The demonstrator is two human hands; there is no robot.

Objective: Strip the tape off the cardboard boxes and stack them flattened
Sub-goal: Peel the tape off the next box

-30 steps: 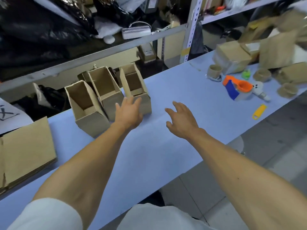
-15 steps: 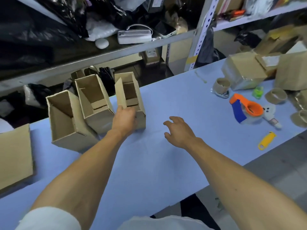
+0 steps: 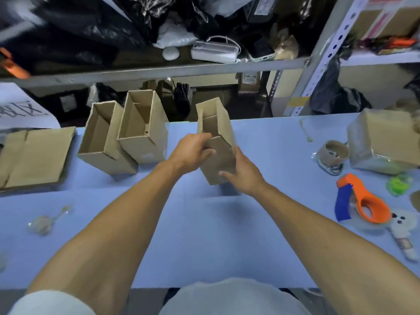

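Both hands have the same box: my left hand (image 3: pixel 193 151) is curled over the near rim of the cardboard box (image 3: pixel 218 142), thumb and fingers wrapped on its top edge, while my right hand (image 3: pixel 241 171) cups the lower right side with fingers pressed round the wall. I hold it tilted, open mouth pointing away from me, and it seems lifted clear of the blue table (image 3: pixel 204 235), with a shadow just beneath it.

By size, then: the table carries everything. At my far left lies a flattened sheet (image 3: pixel 34 155), which I take as the start of the stack. Two more open boxes (image 3: pixel 127 133) stand touching each other, just left of the one I hold. To the right sit a wrapped carton (image 3: pixel 384 139), an orange tape dispenser (image 3: pixel 366 201) and a tape roll (image 3: pixel 334 153).

I judge I am at the start of working this box. Next I should turn it to find the taped bottom seam, which I cannot see from here, peel that tape, then collapse the walls.
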